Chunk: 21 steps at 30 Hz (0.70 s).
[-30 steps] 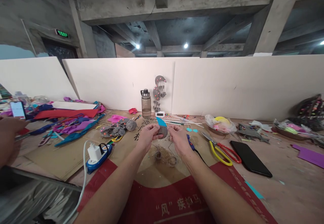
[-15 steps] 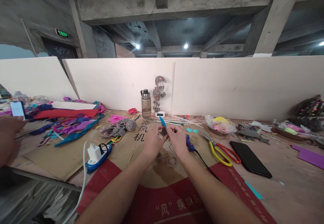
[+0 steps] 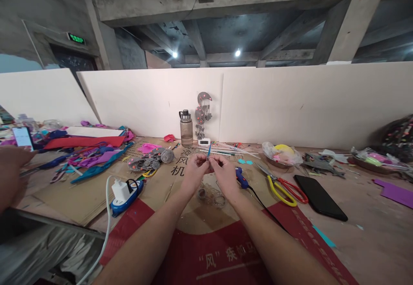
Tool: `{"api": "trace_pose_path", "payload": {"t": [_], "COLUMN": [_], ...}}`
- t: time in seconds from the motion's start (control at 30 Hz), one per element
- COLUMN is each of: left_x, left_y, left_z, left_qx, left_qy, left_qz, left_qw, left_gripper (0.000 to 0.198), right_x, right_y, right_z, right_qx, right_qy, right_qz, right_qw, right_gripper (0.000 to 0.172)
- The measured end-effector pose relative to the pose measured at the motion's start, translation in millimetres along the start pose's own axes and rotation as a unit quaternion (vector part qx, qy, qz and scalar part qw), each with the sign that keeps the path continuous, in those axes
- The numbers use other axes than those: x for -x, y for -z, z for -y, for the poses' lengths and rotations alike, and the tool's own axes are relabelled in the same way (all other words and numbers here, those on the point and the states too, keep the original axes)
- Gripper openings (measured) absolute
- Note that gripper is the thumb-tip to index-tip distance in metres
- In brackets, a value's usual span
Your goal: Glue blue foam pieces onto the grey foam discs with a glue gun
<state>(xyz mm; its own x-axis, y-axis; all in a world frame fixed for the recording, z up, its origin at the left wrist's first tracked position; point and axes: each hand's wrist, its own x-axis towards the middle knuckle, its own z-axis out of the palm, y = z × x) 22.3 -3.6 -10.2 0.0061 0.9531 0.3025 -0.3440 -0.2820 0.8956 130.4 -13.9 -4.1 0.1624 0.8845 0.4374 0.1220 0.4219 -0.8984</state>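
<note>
Between the fingertips of both hands stands a small blue felt-like piece (image 3: 209,149), now seen nearly edge-on. My left hand (image 3: 195,172) pinches its lower end from the left. My right hand (image 3: 225,174) pinches it from the right, fingertips close to the left ones. The fingers hide the piece's lower part. Clear round loops (image 3: 211,197), perhaps tape or thread, lie below the hands on the cardboard (image 3: 174,186). Just right of my right hand is a blue glue gun (image 3: 241,178) with a black cord. Two light-blue flower cutouts (image 3: 245,161) lie beyond it.
Yellow-handled scissors (image 3: 281,191), red-handled scissors (image 3: 294,190) and a black phone (image 3: 320,197) lie at right. Behind stand a bottle (image 3: 186,131) and a grey hanging ornament (image 3: 204,113). A power strip (image 3: 129,197), felt scraps (image 3: 97,162) and another person's hand (image 3: 14,169) are at left.
The blue piece has turned from a slanted, broader view to upright and nearly edge-on. Both hands have shifted slightly, fingertips closer together. The camera view has tilted down slightly.
</note>
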Motion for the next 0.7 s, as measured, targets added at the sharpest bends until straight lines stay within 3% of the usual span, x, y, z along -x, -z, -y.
{"api": "trace_pose_path", "payload": {"t": [0.37, 0.7], "left_x": [3.5, -1.1], "left_y": [-3.4, 2.3], "left_z": [-3.7, 0.0], "left_qx": [0.009, 0.001], "left_qy": [0.02, -0.012], "left_qz": [-0.004, -0.033], "left_qw": [1.0, 0.999], "left_gripper": [0.035, 0.031], "right_x": [-0.2, 2.5], "right_y": [-0.8, -1.9], "right_z": [-5.8, -3.8], "right_qx": [0.0, 0.019], "right_qy": [-0.005, 0.021], "right_qz": [-0.007, 0.003], "right_qw": [1.0, 1.0], "right_gripper": [0.018, 0.02]}}
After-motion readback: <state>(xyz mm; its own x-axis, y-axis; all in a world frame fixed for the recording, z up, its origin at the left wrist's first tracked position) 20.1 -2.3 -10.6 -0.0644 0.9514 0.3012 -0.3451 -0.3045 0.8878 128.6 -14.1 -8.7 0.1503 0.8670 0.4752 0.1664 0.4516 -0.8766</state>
